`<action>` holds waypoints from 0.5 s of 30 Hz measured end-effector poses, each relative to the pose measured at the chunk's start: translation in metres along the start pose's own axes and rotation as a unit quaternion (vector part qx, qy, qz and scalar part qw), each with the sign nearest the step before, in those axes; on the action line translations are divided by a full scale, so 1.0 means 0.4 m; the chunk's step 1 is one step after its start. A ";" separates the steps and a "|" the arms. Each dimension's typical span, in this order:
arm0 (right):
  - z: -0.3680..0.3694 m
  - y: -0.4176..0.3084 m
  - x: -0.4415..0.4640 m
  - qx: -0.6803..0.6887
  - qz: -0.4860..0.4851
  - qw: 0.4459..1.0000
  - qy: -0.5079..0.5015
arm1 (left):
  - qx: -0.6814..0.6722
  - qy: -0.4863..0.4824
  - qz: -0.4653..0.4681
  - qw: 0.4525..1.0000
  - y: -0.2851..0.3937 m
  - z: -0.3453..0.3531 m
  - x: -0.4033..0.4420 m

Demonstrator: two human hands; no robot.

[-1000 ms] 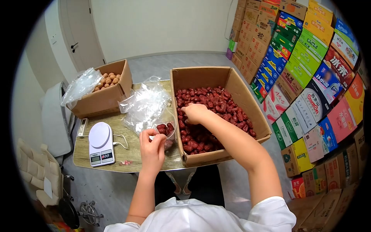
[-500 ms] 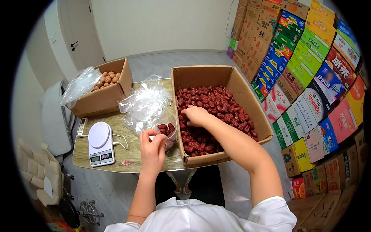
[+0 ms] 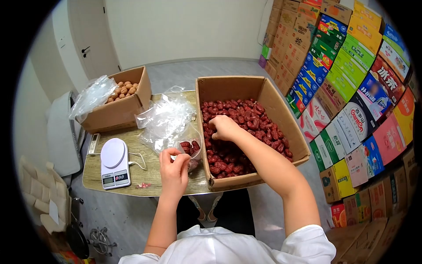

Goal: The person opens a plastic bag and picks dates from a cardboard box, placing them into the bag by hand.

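A clear plastic bag (image 3: 193, 134) with several red dates (image 3: 190, 147) in it stands against the left side of a large cardboard box. My left hand (image 3: 174, 169) pinches the near edge of this bag between thumb and fingers. Inside the cardboard box (image 3: 233, 181) lies a deep heap of dried red dates (image 3: 252, 119). My right hand (image 3: 225, 128) reaches into the box at its left side, fingers curled down onto the dates. Its fingertips are partly hidden, so how many dates they grip does not show.
More clear plastic bags (image 3: 165, 116) lie behind my left hand. A white kitchen scale (image 3: 115, 165) with a cable sits at the table's left. Behind it stands a box of walnuts (image 3: 112, 112) with plastic over its edge. Stacked cartons (image 3: 338, 119) line the right wall.
My right hand has shifted slightly to the right and is raised a little among the dates. My left hand keeps its pinch on the bag, almost unmoved.
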State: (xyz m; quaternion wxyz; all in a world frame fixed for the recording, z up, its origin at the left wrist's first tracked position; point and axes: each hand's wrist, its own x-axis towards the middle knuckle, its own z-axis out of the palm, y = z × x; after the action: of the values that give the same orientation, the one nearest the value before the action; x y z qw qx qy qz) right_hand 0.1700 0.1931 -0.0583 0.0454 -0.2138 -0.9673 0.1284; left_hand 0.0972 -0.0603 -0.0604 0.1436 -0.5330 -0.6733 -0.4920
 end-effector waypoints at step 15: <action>-0.132 -0.099 -0.052 0.414 -0.222 0.878 0.093 | 0.000 -0.012 -0.007 1.000 0.007 -0.006 0.003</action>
State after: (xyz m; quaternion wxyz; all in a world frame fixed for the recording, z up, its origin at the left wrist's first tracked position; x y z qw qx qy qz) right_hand 0.1805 0.1618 0.0023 0.2466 0.0344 -0.8393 0.4833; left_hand 0.0984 -0.0616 -0.0569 0.1322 -0.5344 -0.6781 -0.4869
